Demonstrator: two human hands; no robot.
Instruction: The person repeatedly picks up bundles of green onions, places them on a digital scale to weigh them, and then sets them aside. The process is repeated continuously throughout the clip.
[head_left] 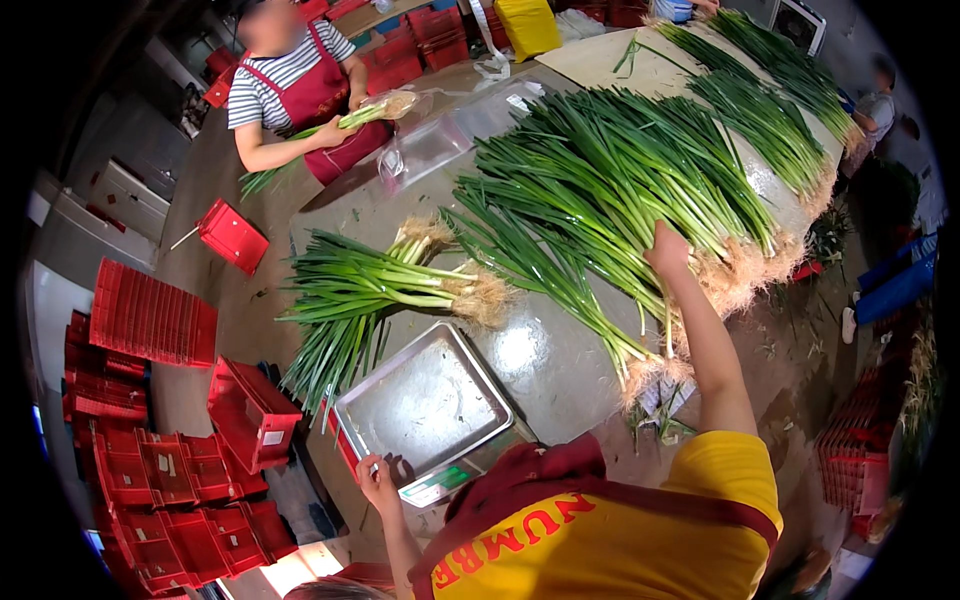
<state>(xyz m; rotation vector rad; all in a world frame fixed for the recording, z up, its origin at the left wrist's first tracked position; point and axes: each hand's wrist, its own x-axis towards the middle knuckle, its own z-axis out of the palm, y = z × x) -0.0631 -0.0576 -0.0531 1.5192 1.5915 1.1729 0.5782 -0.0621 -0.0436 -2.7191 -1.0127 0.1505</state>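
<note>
My right hand reaches to the large pile of green onions and closes around some of their pale stalks; its fingertips are partly hidden among them. The onions' long green leaves point to the far left and their bushy tan roots toward the right. My left hand is beside the near-left corner of a scale with a bare metal tray, its fingers loosely bent and nothing visible in them. Just beyond the scale lie smaller bunches of green onions, roots to the right.
Across the table, a person in a red apron holds a bunch of onions in clear plastic. Clear bags lie near them. Red crates stack at left. More onions lie at far right.
</note>
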